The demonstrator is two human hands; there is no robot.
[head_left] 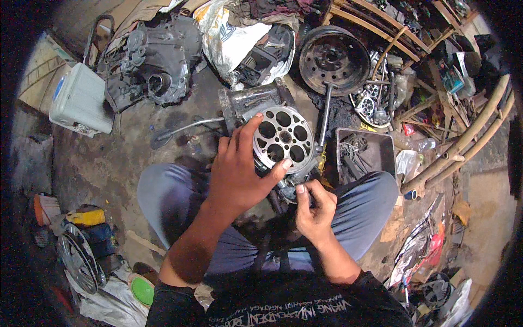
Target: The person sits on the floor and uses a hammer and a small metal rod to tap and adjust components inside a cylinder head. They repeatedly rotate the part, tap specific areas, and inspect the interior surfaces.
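In front of my knees sits a round metal cylinder block with several large bores around a small central hole. Its bored face is turned up. My left hand grips it from the left, fingers along the far-left rim and thumb on the near edge. At its near right side, my right hand is closed with thumb and index finger pinched against the lower part of the assembly. Whatever sits between those fingertips is too small or hidden to make out. Behind the block lies a heavy, worn metal piece.
A long metal bar stands right of the block, by a wheel rim. A grey tray holds metal parts near my right knee. Left are a gearbox casing and a pale container. A bamboo frame edges the right.
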